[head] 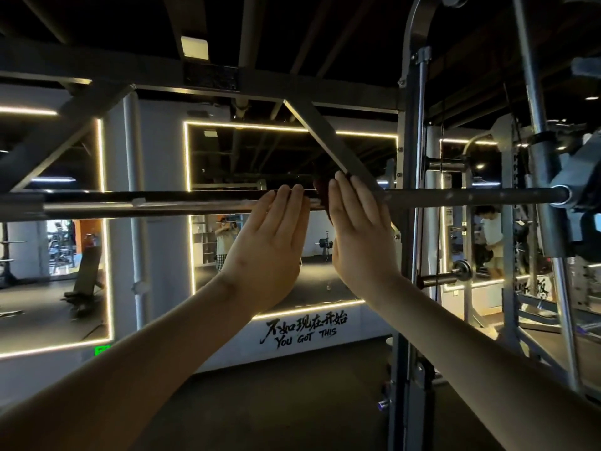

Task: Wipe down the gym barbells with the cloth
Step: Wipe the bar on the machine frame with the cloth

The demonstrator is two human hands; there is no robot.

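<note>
Released grip on both sides, fingers straight. Pressing with the right hand [357, 236] on a dark red cloth [322, 194] against the barbell [455, 195]; touching the same barbell just beside the cloth with the left hand [270, 245]. Lying level across a steel rack [419, 151], before a lit mirror [247, 157].

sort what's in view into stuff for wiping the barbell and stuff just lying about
For the job: barbell, dark red cloth, left hand, right hand.
Just about: mirror, rack upright, weight plate, wall slogan.
</note>
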